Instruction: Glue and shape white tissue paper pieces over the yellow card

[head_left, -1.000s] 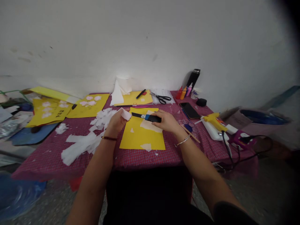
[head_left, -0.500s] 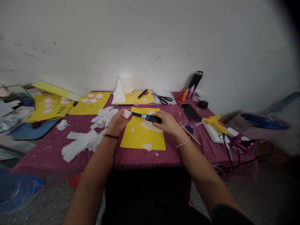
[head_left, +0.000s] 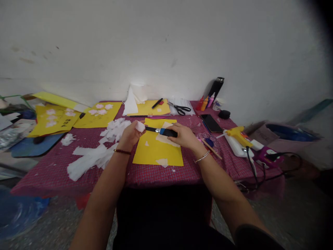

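My left hand [head_left: 130,135] is closed on a small white paper piece [head_left: 140,126], held just above the table. My right hand [head_left: 182,136] grips a black brush with a blue band [head_left: 163,131], its tip pointing left toward the white piece. Both hands hover over a yellow sheet [head_left: 156,149] that bears a few pale paper scraps. White paper cuttings [head_left: 114,129] lie in a pile left of my left hand.
The table has a red checked cloth [head_left: 52,173]. Scissors [head_left: 180,109], a black marker [head_left: 156,103], paint bottles [head_left: 205,103], a black flask [head_left: 215,87] and a phone [head_left: 210,122] sit at the back. A yellow glue gun [head_left: 238,133] lies right. Yellow flower sheets [head_left: 99,114] lie left.
Both hands keep their hold, the brush tip staying near the white piece. Only the view shifts slightly.
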Available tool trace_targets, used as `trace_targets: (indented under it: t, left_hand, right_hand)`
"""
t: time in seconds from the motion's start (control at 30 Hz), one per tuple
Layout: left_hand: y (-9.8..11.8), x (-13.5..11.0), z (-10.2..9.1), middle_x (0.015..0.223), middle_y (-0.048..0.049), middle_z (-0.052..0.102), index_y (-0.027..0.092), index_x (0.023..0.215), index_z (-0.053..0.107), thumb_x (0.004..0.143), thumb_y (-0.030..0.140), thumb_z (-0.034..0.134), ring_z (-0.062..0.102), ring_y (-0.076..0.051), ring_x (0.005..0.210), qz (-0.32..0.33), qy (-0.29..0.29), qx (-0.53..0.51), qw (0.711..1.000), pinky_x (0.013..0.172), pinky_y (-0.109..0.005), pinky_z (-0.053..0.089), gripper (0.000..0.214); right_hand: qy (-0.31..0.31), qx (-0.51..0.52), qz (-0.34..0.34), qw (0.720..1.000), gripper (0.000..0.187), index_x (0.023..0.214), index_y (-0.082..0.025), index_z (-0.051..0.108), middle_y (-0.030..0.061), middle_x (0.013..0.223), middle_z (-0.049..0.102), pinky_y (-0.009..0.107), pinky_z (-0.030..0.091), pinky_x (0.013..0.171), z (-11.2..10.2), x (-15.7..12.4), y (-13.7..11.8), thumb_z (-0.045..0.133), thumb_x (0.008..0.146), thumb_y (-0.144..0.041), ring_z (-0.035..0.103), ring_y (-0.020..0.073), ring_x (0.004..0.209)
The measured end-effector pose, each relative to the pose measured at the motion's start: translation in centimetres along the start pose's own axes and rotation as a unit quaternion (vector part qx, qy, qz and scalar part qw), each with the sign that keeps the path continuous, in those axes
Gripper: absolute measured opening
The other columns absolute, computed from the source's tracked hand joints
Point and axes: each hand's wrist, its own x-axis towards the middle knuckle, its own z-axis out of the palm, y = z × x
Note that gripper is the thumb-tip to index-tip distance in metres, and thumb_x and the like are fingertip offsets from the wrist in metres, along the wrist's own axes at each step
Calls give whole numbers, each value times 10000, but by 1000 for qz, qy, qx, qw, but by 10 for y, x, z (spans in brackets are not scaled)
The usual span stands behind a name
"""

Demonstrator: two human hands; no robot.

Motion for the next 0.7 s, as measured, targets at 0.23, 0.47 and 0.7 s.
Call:
trace_targets:
  t: [0.23,0.47,0.7]
  left_hand:
    - [-3,-1,3,684,-64,674,140,841,679,850,172,566,632,-152,645,37,12,37,999,609,-251,512,118]
    - [1,-2,1,669,-51,653,117,837,649,846,196,607,631,-134,611,16,13,5,1000,634,-263,544,90]
    - [2,2,-3,725,-83,692,128,829,637,873,184,548,654,-149,654,5,11,-2,1000,618,-259,544,114]
  right_hand:
    - [-6,-12,9,1000,376,1191,-233,639,64,1098,656,324,468,845,-2,0,-2,666,819,-280,622,224,990]
    - [-2,-9,16,1000,388,1199,-218,635,70,1108,656,333,473,850,-6,0,1,667,819,-291,626,233,990]
    - [-3,-8,14,1000,357,1171,-224,647,62,1071,655,318,472,821,-6,0,-2,668,821,-292,633,219,948]
